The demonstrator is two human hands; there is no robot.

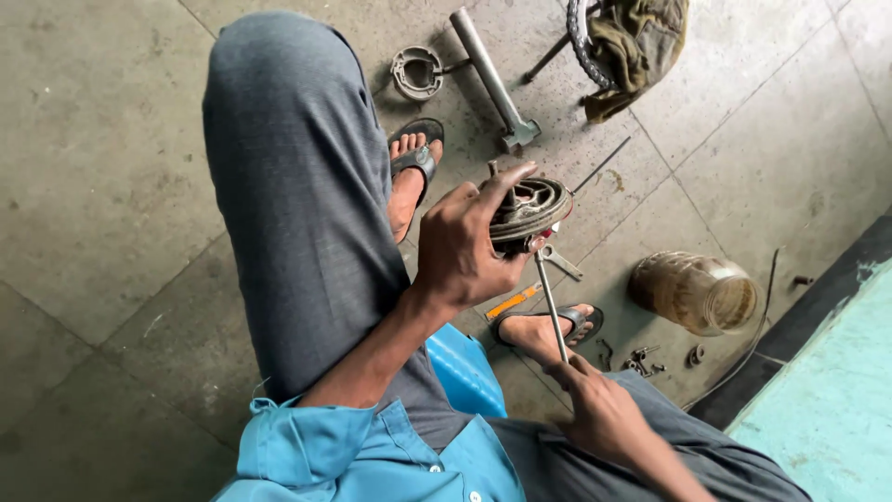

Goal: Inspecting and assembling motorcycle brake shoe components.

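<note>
My left hand (465, 244) grips a round dark metal drum plate (531, 206) by its near rim, holding it above the floor between my knees. A thin metal rod (550, 302) runs from the underside of the plate down to my right hand (595, 402), whose fingers are closed around the rod's lower end. I sit on a blue stool (465, 372) with my grey trouser legs spread and my sandalled feet on the concrete.
On the floor lie a hammer (492, 79), a brake shoe ring (417, 72), a tyre with an olive rag (632, 37), a thin rod (602, 165), a spanner (562, 263), an orange-handled tool (513, 302), a dirty jar (695, 292) and small bolts (641, 361). A teal raised slab (827, 400) is at right.
</note>
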